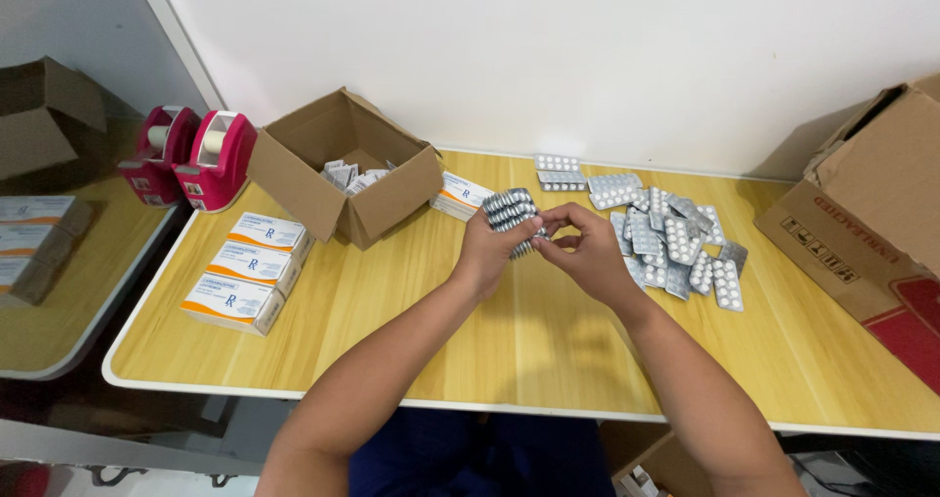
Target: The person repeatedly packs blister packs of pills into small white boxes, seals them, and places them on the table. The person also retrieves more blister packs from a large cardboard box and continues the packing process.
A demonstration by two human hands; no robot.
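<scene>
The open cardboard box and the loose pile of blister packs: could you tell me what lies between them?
A flat white carton, then both hands holding a blister stack, in the head view.

Single head cam, looking steeply down at the yellow table (411,331), close range; white wall (548,56) across frame top.

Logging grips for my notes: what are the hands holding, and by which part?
Both hold one stack of silver blister packs: the left hand grips its lower end, the right hand pinches its right edge.
</scene>
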